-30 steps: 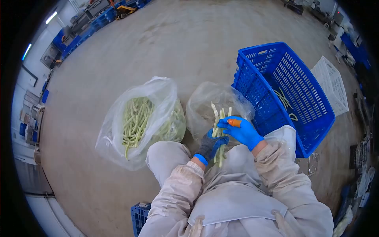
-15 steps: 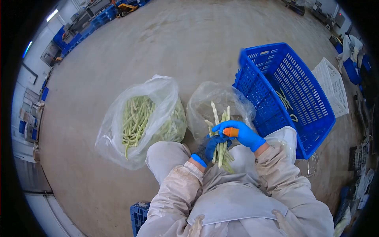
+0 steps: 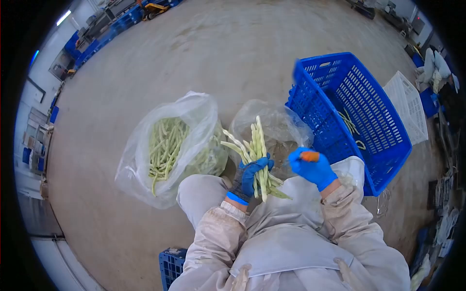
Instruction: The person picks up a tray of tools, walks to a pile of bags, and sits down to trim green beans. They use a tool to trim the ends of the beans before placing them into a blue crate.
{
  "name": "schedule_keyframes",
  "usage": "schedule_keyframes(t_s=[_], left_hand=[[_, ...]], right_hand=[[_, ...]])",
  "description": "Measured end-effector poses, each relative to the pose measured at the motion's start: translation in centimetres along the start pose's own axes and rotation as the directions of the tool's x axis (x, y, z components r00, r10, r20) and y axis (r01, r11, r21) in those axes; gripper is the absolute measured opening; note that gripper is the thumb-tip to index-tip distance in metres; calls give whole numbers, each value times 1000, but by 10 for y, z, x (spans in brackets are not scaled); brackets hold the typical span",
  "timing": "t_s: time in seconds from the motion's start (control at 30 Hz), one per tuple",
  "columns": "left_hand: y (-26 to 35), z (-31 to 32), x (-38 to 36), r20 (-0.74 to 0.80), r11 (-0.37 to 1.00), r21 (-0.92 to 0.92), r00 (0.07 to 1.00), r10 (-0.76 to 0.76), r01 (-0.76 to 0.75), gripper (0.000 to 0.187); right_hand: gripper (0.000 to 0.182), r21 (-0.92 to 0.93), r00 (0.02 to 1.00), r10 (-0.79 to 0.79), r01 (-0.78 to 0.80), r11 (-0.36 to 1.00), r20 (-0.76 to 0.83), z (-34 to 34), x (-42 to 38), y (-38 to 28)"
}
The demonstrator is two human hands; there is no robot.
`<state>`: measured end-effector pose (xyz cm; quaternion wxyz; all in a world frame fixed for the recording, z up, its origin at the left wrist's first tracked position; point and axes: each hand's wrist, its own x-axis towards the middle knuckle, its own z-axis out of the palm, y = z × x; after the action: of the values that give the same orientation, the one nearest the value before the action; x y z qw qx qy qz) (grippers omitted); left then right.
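My left hand, in a blue glove with a dark grey knitted part at the wrist, is closed around a bunch of long pale green beans. The beans stick out above and below the fist, some at a slant. To the right, apart from the bunch, my right hand in a blue glove is curled around a small orange-handled tool; its working end cannot be made out. A clear plastic bag lies open on the floor beyond my hands, with small scraps in it.
At the left stands a big clear bag full of beans. A tilted blue crate with a few beans inside is at the right, a white crate behind it. Another blue crate sits by my left side.
My right hand has moved off the beans to the right. My left hand has shifted slightly left, still gripping the bunch, which is now more fanned out and fully in sight.
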<state>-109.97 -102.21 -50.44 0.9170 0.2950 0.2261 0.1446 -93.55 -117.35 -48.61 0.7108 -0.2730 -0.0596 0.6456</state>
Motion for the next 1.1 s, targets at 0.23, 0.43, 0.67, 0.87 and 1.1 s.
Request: schedule_keyframes(t_s=[0.23,0.43,0.67,0.87,1.1], left_hand=[[10,12,-5,78,938,341,996,32,-56,34],[38,21,-13,180,586,795,984,17,-156,56],[46,27,-15,270,368,909,949,-162,-196,63],[43,22,-14,299,350,909,938,-173,-225,56],[45,27,-17,326,431,867,939,-110,-250,51]], right_hand=[[55,-824,872,-96,-409,393,-479,-7,12,-31],[49,-983,828,-547,177,45,124,66,11,-54],[33,-689,836,-88,381,-617,541,95,14,-85],[23,-580,887,28,326,-746,461,95,9,-88],[18,-974,898,-381,226,-26,219,70,12,-70]])
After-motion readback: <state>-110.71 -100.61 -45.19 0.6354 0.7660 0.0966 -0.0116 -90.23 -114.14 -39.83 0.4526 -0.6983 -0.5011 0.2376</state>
